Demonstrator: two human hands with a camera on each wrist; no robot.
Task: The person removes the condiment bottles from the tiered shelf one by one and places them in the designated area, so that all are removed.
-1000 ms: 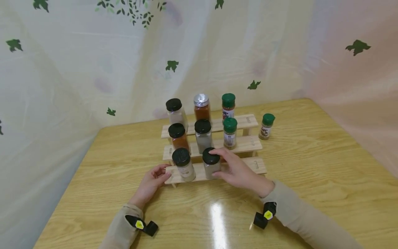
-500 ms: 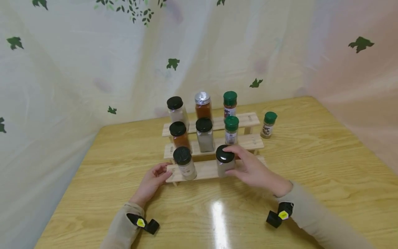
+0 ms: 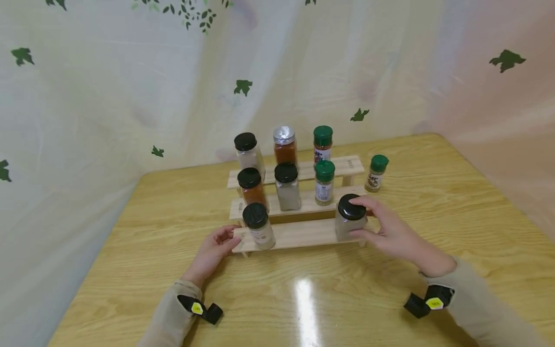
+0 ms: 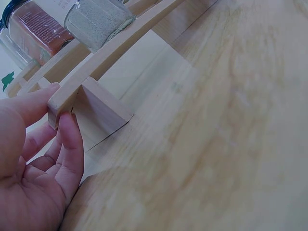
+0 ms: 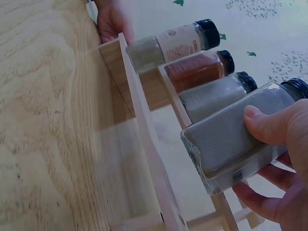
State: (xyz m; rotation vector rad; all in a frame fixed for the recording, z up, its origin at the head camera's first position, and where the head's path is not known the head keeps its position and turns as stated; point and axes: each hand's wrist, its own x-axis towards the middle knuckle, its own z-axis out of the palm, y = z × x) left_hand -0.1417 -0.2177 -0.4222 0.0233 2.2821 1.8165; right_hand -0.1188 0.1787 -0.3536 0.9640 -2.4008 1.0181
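A three-step wooden spice rack [image 3: 303,233] stands on the table. The left hand [image 3: 214,253] pinches the left end of its lowest shelf; in the left wrist view the thumb lies on top of the board end [image 4: 72,91] and a finger below. Over the right end of that shelf, the right hand [image 3: 394,236] grips a square glass spice jar [image 3: 347,227] of greyish powder with a black lid. The right wrist view shows thumb and fingers round this jar [image 5: 236,134], its base lifted off the shelf. A labelled black-lidded jar [image 3: 262,236] stands at the shelf's left.
On the middle step are an orange-powder jar [image 3: 253,193], a grey-powder jar [image 3: 288,193] and a green-capped bottle [image 3: 324,188]. Behind them, the top step holds several more, including a silver-lidded jar [image 3: 285,149]. Another green-capped bottle [image 3: 375,178] stands on the table [image 3: 442,212] right of the rack.
The right hand has carried the grey-powder jar rightward from the middle of the lowest shelf to its right end. The left hand keeps its hold on the rack.
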